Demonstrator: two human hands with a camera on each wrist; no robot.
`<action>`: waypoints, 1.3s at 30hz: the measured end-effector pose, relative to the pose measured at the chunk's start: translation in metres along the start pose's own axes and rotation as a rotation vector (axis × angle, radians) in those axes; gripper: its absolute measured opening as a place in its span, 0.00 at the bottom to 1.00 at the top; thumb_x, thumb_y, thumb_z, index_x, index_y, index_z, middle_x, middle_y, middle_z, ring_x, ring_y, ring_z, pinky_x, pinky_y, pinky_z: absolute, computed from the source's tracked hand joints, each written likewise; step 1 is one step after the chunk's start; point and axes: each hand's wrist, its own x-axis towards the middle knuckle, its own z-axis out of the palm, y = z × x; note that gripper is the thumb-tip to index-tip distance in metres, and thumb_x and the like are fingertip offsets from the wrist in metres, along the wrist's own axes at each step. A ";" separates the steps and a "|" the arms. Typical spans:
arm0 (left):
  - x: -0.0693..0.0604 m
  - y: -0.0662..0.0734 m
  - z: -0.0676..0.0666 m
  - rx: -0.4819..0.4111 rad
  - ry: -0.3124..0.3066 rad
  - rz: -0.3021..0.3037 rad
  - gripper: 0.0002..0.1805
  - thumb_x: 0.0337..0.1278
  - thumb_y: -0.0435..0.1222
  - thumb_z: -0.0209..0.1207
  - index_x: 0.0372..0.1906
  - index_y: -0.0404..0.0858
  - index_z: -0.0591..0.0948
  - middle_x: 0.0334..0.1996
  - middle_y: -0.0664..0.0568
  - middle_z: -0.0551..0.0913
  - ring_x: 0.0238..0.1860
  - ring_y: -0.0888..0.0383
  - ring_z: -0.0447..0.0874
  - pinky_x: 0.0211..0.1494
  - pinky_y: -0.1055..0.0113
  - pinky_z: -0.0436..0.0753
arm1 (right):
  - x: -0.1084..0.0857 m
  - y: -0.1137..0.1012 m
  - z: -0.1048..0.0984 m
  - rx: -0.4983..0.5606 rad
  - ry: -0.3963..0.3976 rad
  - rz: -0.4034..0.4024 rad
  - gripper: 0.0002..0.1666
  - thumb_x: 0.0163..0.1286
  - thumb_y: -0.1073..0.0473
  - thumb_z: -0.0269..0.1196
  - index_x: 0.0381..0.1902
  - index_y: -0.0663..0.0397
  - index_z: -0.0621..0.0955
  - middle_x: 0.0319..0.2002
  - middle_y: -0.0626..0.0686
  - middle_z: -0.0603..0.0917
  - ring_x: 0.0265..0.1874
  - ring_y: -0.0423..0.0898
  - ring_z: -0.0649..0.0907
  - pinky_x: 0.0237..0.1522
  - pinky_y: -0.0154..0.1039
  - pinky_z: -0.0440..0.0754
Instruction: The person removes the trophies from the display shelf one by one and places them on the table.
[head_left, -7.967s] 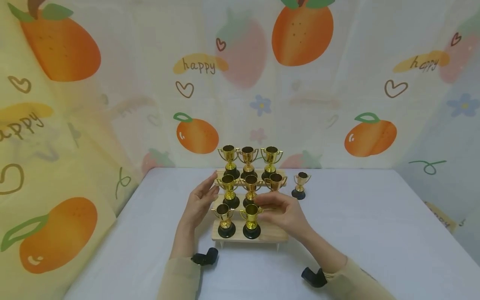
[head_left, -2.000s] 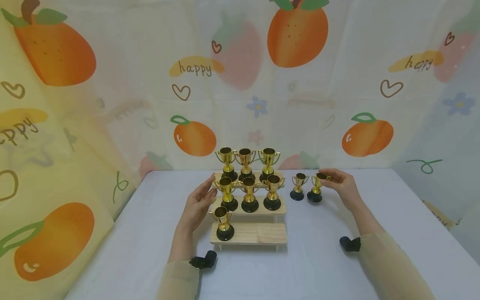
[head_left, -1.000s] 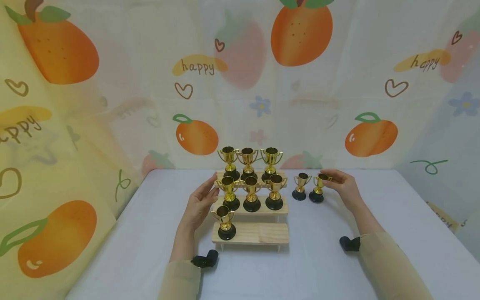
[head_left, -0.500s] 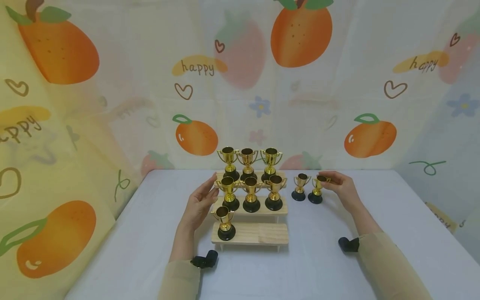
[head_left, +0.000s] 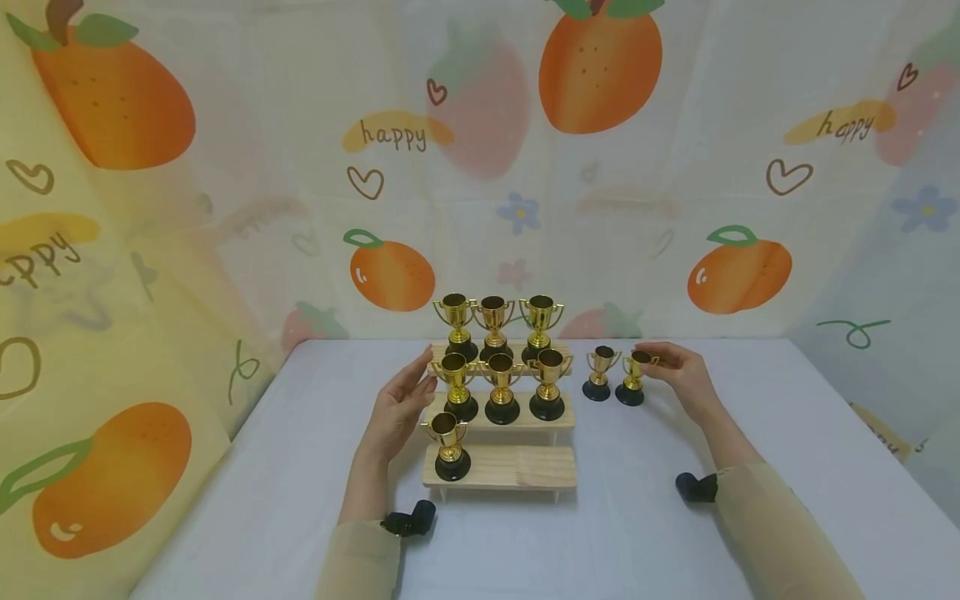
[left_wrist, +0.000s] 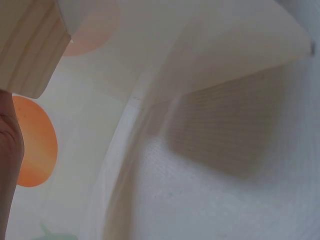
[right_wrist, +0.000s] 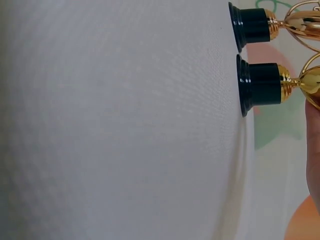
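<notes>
A three-tier wooden stand (head_left: 536, 468) holds small gold trophy cups on black bases. Three stand on the top tier, such as the trophy cup (head_left: 540, 321), and three on the middle one. One trophy cup (head_left: 450, 446) sits at the left of the bottom tier. My left hand (head_left: 397, 408) rests against the stand's left side, fingers extended. On the table to the right, my right hand (head_left: 678, 379) pinches the rim and handle side of an upright gold trophy cup (head_left: 632, 379). Its base (right_wrist: 262, 84) appears to touch the cloth. Another trophy cup (head_left: 597, 372) stands just left of it.
A white cloth covers the table (head_left: 300, 500). Behind it hangs a fruit-print curtain (head_left: 637, 217). Black wrist cameras sit at both cuffs. The left wrist view shows the wooden board's edge (left_wrist: 35, 50) close up.
Since eight seconds ago, the right hand has carried a trophy cup from the bottom tier to the table, beside the lone cup. Over the last second both hands hardly move.
</notes>
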 end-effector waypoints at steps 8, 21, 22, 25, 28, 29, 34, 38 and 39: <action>0.001 -0.002 0.000 0.006 -0.004 0.003 0.37 0.61 0.17 0.49 0.76 0.32 0.57 0.80 0.46 0.51 0.64 0.76 0.73 0.72 0.80 0.70 | -0.001 -0.003 -0.001 -0.035 0.003 0.028 0.29 0.69 0.56 0.63 0.63 0.67 0.74 0.43 0.25 0.79 0.44 0.21 0.80 0.48 0.16 0.79; 0.001 -0.003 -0.002 0.031 0.005 -0.015 0.37 0.63 0.19 0.49 0.76 0.35 0.57 0.81 0.47 0.51 0.64 0.76 0.73 0.72 0.82 0.69 | -0.001 -0.002 -0.002 -0.028 0.020 0.032 0.31 0.68 0.56 0.65 0.65 0.63 0.73 0.48 0.29 0.79 0.46 0.23 0.79 0.49 0.15 0.79; 0.001 -0.003 -0.002 0.035 0.004 -0.014 0.37 0.63 0.19 0.49 0.76 0.35 0.57 0.81 0.47 0.51 0.64 0.76 0.72 0.72 0.82 0.69 | -0.001 -0.002 -0.001 -0.034 0.030 0.033 0.31 0.69 0.55 0.65 0.66 0.62 0.73 0.49 0.30 0.79 0.47 0.23 0.78 0.49 0.15 0.78; 0.002 -0.003 -0.003 0.035 0.001 -0.015 0.37 0.63 0.19 0.48 0.76 0.35 0.56 0.81 0.47 0.50 0.64 0.76 0.72 0.71 0.83 0.69 | -0.002 -0.003 0.001 -0.007 0.091 0.023 0.32 0.68 0.54 0.65 0.65 0.63 0.72 0.49 0.29 0.80 0.49 0.24 0.78 0.49 0.14 0.78; 0.002 -0.002 -0.003 0.032 0.001 -0.012 0.37 0.63 0.18 0.48 0.76 0.34 0.56 0.81 0.46 0.50 0.64 0.76 0.72 0.71 0.82 0.69 | -0.003 -0.005 0.005 0.114 0.188 -0.016 0.31 0.66 0.59 0.67 0.63 0.68 0.73 0.46 0.30 0.84 0.47 0.25 0.81 0.49 0.14 0.80; 0.002 -0.002 -0.003 0.028 0.002 -0.014 0.37 0.63 0.18 0.48 0.76 0.34 0.56 0.81 0.47 0.50 0.64 0.76 0.72 0.71 0.82 0.69 | -0.003 -0.007 0.006 0.163 0.217 -0.031 0.30 0.66 0.61 0.67 0.62 0.69 0.74 0.45 0.30 0.85 0.46 0.25 0.82 0.48 0.15 0.81; 0.002 -0.002 -0.002 0.021 0.002 -0.019 0.37 0.63 0.18 0.49 0.76 0.34 0.57 0.81 0.48 0.51 0.64 0.76 0.72 0.72 0.82 0.69 | -0.006 -0.015 0.010 0.335 0.313 -0.089 0.25 0.64 0.66 0.67 0.57 0.73 0.77 0.41 0.36 0.89 0.41 0.28 0.87 0.46 0.19 0.85; 0.001 -0.002 -0.002 0.023 0.002 -0.017 0.37 0.62 0.20 0.51 0.76 0.35 0.57 0.81 0.48 0.51 0.64 0.75 0.73 0.72 0.82 0.70 | -0.008 -0.024 0.013 0.370 0.360 -0.097 0.23 0.62 0.68 0.68 0.54 0.74 0.79 0.37 0.37 0.90 0.40 0.29 0.88 0.46 0.20 0.85; 0.001 -0.003 -0.002 0.025 0.002 -0.014 0.37 0.62 0.20 0.51 0.76 0.35 0.57 0.81 0.48 0.51 0.64 0.75 0.73 0.72 0.81 0.70 | -0.008 -0.026 0.013 0.373 0.377 -0.099 0.22 0.62 0.68 0.68 0.53 0.73 0.79 0.37 0.37 0.90 0.39 0.29 0.88 0.46 0.20 0.85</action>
